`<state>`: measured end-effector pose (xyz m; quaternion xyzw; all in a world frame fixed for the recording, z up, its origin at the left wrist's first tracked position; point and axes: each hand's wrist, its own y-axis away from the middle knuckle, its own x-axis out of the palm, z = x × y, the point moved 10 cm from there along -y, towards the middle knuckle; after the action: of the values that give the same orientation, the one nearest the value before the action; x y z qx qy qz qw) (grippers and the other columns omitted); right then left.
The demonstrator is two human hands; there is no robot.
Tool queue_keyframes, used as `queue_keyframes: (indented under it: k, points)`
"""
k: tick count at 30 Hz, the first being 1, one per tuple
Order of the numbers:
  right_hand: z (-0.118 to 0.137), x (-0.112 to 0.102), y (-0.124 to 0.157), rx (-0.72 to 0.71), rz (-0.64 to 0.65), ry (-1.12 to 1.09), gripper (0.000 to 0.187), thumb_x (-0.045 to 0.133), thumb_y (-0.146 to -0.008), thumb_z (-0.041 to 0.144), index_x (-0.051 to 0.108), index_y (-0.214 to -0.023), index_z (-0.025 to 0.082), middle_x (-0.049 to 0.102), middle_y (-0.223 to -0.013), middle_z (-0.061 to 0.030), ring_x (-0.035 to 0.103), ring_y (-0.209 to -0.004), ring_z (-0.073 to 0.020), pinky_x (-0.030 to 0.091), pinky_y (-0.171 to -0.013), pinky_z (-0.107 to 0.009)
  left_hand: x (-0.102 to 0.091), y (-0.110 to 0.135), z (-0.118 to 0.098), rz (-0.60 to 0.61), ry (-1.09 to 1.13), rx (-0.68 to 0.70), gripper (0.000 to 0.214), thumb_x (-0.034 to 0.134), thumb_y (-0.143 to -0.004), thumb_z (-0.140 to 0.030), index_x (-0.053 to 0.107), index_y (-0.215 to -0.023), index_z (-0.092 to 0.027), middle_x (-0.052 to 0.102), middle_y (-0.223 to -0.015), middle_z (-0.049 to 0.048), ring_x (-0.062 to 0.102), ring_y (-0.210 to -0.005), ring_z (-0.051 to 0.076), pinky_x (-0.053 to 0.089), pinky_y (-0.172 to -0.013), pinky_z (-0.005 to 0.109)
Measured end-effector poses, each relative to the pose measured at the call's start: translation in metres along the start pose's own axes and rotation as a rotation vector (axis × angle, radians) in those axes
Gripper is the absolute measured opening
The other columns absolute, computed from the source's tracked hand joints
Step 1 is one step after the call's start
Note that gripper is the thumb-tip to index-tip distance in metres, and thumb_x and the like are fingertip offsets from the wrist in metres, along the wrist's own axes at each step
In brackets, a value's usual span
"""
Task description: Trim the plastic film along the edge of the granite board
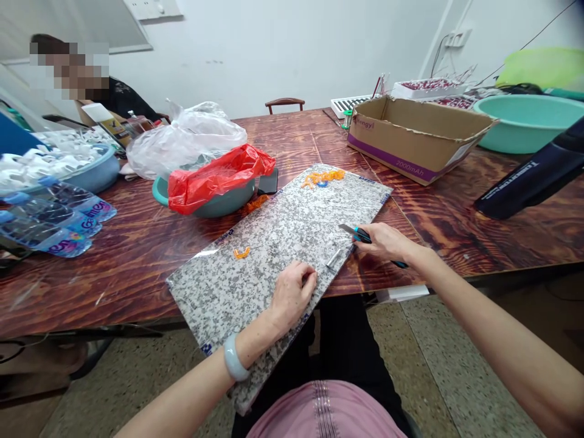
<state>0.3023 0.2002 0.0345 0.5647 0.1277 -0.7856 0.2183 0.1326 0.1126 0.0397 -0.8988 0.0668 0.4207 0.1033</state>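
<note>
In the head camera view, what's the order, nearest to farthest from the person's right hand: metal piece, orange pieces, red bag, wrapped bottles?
1. Metal piece: on the stone slab, left of the right hand.
2. Orange pieces: slab's far end.
3. Red bag: past the slab, left.
4. Wrapped bottles: far left.

A teal-handled knife point(364, 237), seemingly snap-off, angles over a granite slab point(219, 292).
</note>
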Motion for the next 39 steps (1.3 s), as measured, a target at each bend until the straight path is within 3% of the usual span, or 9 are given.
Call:
queue_keyframes:
  k: [12, 25, 29, 34, 39]
  points:
    - [-0.010, -0.002, 0.000, 0.033, -0.025, -0.004, 0.017, 0.048, -0.077, 0.033, 0.043, -0.069, 0.019, 0.049, -0.061, 0.0012, 0.042, -0.055, -0.0118, 0.024, -0.052, -0.021, 0.000, 0.001, 0.004, -0.047, 0.064, -0.040, 0.014, 0.046, -0.081, -0.022, 0.056, -0.074, -0.017, 0.053, -0.072, 0.0003, 0.049, -0.068, 0.011, 0.035, -0.061, 0.022]
    - [0.000, -0.004, 0.012, 0.098, -0.170, -0.121, 0.015, 0.048, -0.077, 0.030, 0.045, -0.068, 0.019, 0.049, -0.060, 0.0016, 0.043, -0.054, -0.0114, 0.027, -0.053, -0.021, 0.003, 0.001, -0.004, -0.086, 0.030, 0.013, 0.013, 0.046, -0.083, -0.020, 0.054, -0.073, -0.016, 0.053, -0.072, 0.0007, 0.049, -0.069, 0.011, 0.037, -0.062, 0.022]
    - [0.005, -0.004, 0.017, 0.093, -0.192, -0.164, 0.013, 0.048, -0.077, 0.030, 0.049, -0.070, 0.019, 0.049, -0.059, 0.0016, 0.042, -0.053, -0.0120, 0.028, -0.053, -0.022, 0.009, -0.004, -0.013, -0.060, -0.109, 0.078, 0.017, 0.043, -0.085, -0.020, 0.053, -0.073, -0.016, 0.051, -0.074, 0.0019, 0.049, -0.075, 0.013, 0.039, -0.067, 0.023]
    - [0.020, -0.004, 0.023, 0.074, -0.213, -0.257, 0.014, 0.048, -0.077, 0.030, 0.054, -0.073, 0.018, 0.052, -0.060, 0.0000, 0.044, -0.056, -0.0133, 0.030, -0.054, -0.022, 0.021, -0.003, -0.025, 0.015, -0.492, 0.183, 0.021, 0.038, -0.088, -0.020, 0.055, -0.075, -0.017, 0.051, -0.081, 0.0047, 0.046, -0.078, 0.016, 0.040, -0.068, 0.027]
    - [0.028, 0.003, 0.030, 0.071, -0.211, -0.364, 0.015, 0.048, -0.077, 0.029, 0.056, -0.077, 0.017, 0.052, -0.060, 0.0004, 0.044, -0.055, -0.0127, 0.031, -0.054, -0.022, 0.025, 0.010, -0.027, 0.100, -0.612, 0.231, 0.024, 0.038, -0.086, -0.015, 0.053, -0.105, -0.020, 0.052, -0.090, 0.0053, 0.047, -0.081, 0.017, 0.041, -0.072, 0.029]
